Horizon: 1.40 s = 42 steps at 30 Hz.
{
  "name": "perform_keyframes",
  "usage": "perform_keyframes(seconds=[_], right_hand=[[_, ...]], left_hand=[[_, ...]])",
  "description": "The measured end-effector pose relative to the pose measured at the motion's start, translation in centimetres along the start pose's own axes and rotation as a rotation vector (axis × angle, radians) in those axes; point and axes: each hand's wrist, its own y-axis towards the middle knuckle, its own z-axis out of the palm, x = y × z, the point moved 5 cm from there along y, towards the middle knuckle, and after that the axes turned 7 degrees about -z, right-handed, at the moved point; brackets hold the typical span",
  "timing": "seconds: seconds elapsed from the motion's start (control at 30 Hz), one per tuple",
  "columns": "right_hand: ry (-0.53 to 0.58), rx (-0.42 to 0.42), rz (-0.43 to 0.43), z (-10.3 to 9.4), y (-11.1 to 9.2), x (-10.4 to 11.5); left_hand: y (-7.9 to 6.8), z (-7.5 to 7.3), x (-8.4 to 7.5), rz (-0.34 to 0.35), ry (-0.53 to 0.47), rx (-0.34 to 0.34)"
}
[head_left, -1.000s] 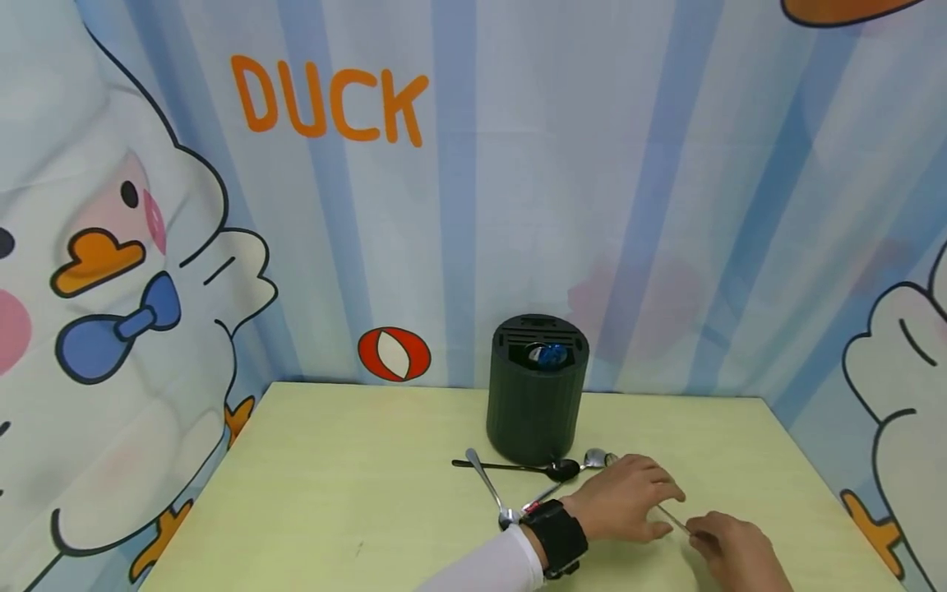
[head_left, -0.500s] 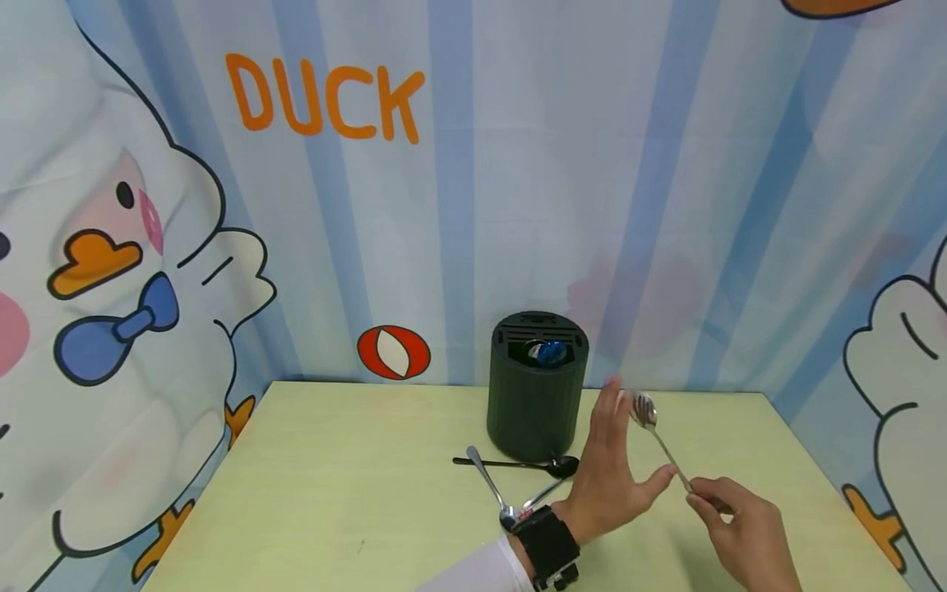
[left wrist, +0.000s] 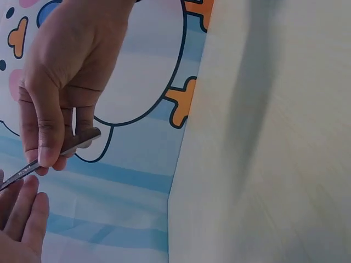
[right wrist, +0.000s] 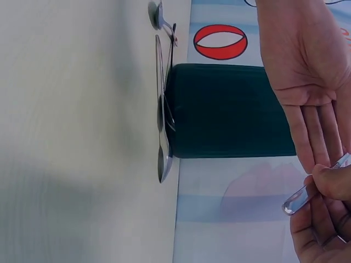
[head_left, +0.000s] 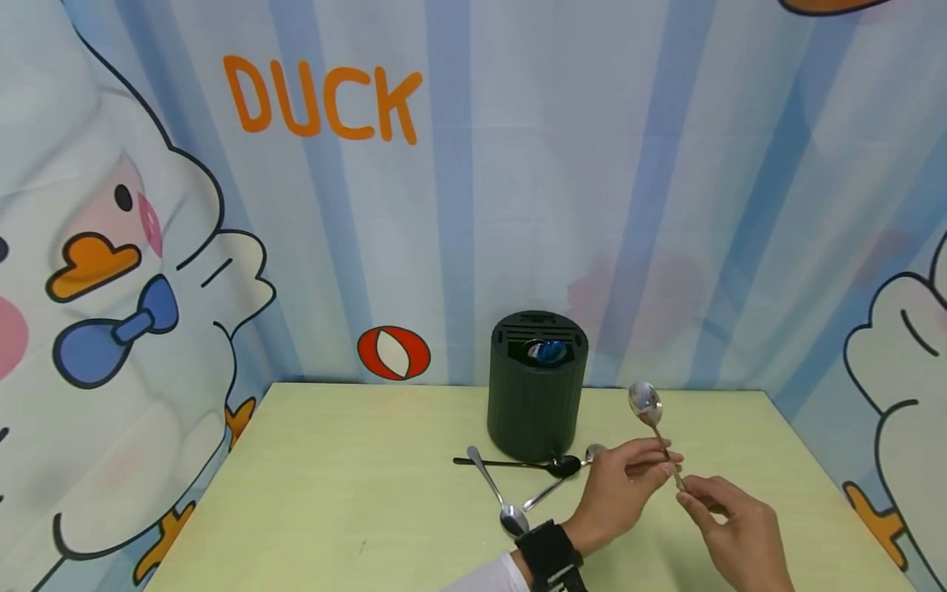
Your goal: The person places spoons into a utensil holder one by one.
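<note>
A shiny metal spoon (head_left: 646,403) is held above the table, its bowl up and tilted to the left. My right hand (head_left: 736,526) pinches the end of its handle. Just above that, my left hand (head_left: 617,493) has its thumb and fingertips on either side of the handle. In the right wrist view the handle's rounded end pokes out by the right thumb (right wrist: 333,181), and the left hand (right wrist: 307,71) reaches in from the top. The left wrist view shows the right hand (left wrist: 71,82) pinching the handle; the spoon's bowl is out of that frame.
A dark green cylindrical holder (head_left: 533,411) stands at the table's back, with something blue and shiny in its opening. Before it lie a black spoon (head_left: 564,466), a silver spoon (head_left: 514,520) and another silver spoon (head_left: 595,452), partly behind the left hand. A printed curtain hangs behind.
The spoon has been lifted from low over the table, its bowl now raised and in full view. My left hand spread its fingers upward, then brought thumb and fingers together at the handle.
</note>
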Motion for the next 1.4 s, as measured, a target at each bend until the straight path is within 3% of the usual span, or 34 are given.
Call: perform_keyframes(seconds=[0.23, 0.47, 0.77, 0.93, 1.2, 1.4], right_hand=[[0.08, 0.015, 0.024, 0.6, -0.6, 0.8], [0.088, 0.02, 0.035, 1.0, -0.6, 1.1], [0.112, 0.044, 0.063, 1.3, -0.6, 1.3], [0.11, 0.069, 0.061, 1.4, -0.5, 1.6], [0.088, -0.018, 0.004, 0.5, 0.7, 2.3], [0.177, -0.068, -0.039, 0.0, 1.9, 3.6]], left_hand=[[-0.4, -0.3, -0.3, -0.064, -0.122, -0.032], [-1.2, -1.4, -3.5, -0.076, -0.142, -0.05], [-0.9, -1.3, -1.2, -0.09, -0.119, -0.039], [-1.0, -1.5, -1.0, -0.085, -0.104, -0.04], [-1.6, -2.8, -3.8, -0.055, -0.153, -0.04], [-2.1, -3.9, -5.3, -0.049, -0.169, -0.054]])
